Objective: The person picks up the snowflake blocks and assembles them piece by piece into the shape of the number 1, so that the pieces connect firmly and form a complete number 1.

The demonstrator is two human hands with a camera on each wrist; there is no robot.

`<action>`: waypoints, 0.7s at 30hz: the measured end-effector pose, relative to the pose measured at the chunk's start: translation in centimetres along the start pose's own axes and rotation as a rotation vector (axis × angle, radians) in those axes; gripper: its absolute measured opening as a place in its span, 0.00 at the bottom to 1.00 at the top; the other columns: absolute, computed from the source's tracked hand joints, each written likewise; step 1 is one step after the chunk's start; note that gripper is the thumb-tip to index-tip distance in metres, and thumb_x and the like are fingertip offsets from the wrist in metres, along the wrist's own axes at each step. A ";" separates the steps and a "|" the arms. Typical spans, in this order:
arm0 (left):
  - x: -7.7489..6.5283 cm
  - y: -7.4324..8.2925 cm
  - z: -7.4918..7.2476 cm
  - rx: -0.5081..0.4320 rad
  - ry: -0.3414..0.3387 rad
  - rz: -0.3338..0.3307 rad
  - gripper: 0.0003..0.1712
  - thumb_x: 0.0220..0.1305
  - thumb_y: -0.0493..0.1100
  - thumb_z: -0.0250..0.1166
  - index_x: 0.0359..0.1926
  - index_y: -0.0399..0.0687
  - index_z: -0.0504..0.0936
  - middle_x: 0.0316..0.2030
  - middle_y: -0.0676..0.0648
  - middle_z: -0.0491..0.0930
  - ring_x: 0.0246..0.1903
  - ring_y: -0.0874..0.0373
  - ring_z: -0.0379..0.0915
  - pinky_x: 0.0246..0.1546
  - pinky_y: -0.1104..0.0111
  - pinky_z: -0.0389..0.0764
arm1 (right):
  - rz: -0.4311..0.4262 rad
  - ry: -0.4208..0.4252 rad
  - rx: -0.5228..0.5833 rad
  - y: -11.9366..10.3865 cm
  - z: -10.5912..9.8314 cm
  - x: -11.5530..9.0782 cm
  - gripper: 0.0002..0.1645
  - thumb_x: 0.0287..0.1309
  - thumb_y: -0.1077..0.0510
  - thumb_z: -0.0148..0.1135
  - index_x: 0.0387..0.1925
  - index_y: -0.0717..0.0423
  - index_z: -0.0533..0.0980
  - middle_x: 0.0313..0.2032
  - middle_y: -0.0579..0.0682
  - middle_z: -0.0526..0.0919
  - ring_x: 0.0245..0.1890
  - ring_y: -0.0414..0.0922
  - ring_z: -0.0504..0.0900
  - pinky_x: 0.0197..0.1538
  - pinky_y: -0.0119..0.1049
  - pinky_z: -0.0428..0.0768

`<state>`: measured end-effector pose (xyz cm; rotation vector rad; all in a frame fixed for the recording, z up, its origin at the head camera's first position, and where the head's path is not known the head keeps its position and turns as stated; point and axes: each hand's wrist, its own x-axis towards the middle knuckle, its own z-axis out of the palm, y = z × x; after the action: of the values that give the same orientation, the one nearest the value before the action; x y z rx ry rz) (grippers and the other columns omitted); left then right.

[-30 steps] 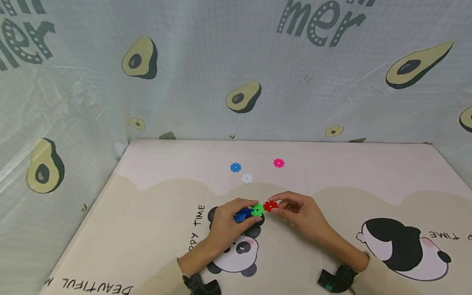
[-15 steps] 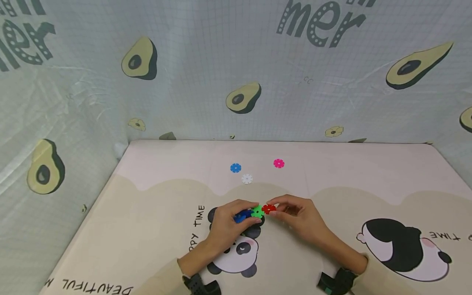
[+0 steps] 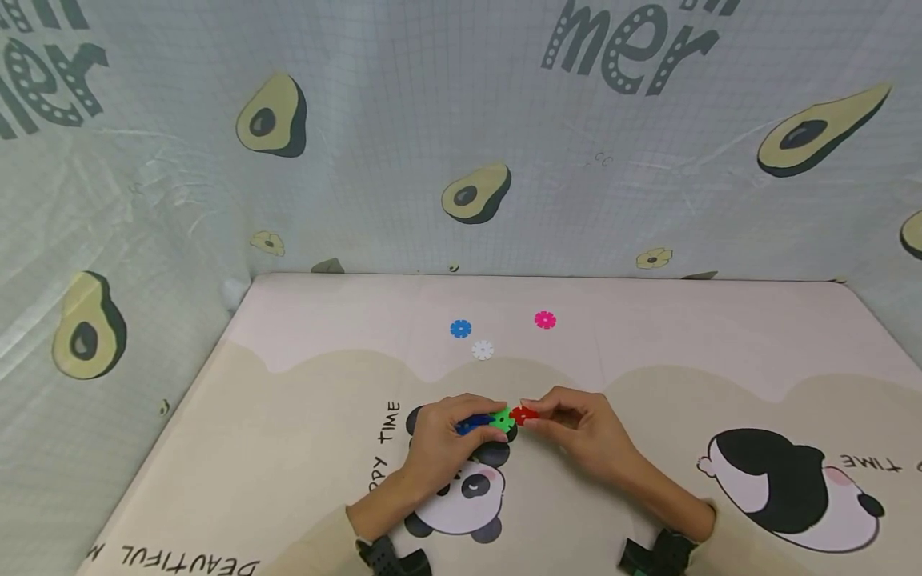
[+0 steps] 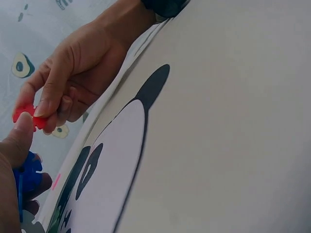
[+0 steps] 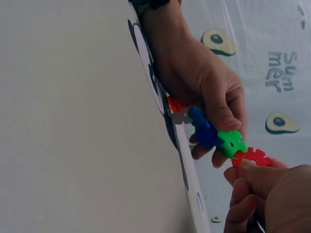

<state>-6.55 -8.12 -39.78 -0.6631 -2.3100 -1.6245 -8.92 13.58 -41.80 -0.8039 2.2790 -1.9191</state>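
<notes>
My left hand (image 3: 448,438) pinches a green notched disc (image 3: 502,419) between thumb and fingers. Joined to it are dark blue discs (image 5: 205,133), and the right wrist view shows a grey disc (image 5: 181,116) and an orange-red one (image 5: 174,104) further along this chain. Thumb and fingertips of my right hand (image 3: 591,432) pinch a red notched disc (image 3: 523,415). Its edge meets the green disc's edge; whether their slots are interlocked I cannot tell. In the left wrist view, the left thumb hides the green disc and part of the red disc (image 4: 38,119).
Farther back on the table (image 3: 346,312) lie loose discs: a light blue one (image 3: 461,329), a white one (image 3: 483,350) and a pink one (image 3: 545,320). An avocado-print curtain (image 3: 374,120) hangs behind the table's far edge.
My right hand has brought the red disc slightly left and down, against the green disc, and turned it. The left hand stays almost in place, and the loose discs lie as before.
</notes>
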 end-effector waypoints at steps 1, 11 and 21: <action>0.0 -0.1 0.0 0.002 0.002 0.001 0.17 0.40 0.27 0.76 0.37 0.33 0.86 0.33 0.43 0.85 0.36 0.52 0.82 0.36 0.62 0.82 | -0.002 -0.001 0.003 -0.1 0.0 0.0 0.14 0.52 0.69 0.68 0.42 0.60 0.83 0.36 0.50 0.85 0.33 0.45 0.83 0.36 0.33 0.81; -0.5 -3.0 0.5 0.018 0.000 0.046 0.18 0.44 0.37 0.77 0.40 0.45 0.88 0.37 0.53 0.85 0.39 0.59 0.81 0.38 0.66 0.81 | -0.041 -0.001 0.021 -0.2 0.3 0.1 0.13 0.50 0.72 0.68 0.40 0.63 0.83 0.36 0.53 0.86 0.35 0.43 0.83 0.35 0.33 0.82; -0.6 -3.1 0.4 0.167 -0.010 0.074 0.19 0.43 0.42 0.78 0.41 0.49 0.88 0.38 0.57 0.85 0.39 0.64 0.79 0.34 0.71 0.77 | -0.083 0.007 -0.021 0.2 0.5 0.0 0.14 0.49 0.72 0.68 0.40 0.62 0.84 0.34 0.51 0.86 0.33 0.44 0.83 0.35 0.32 0.81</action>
<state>-7.56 -8.71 -42.75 -0.7109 -2.3654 -1.3812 -8.80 13.20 -42.10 -0.9089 2.3091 -1.9374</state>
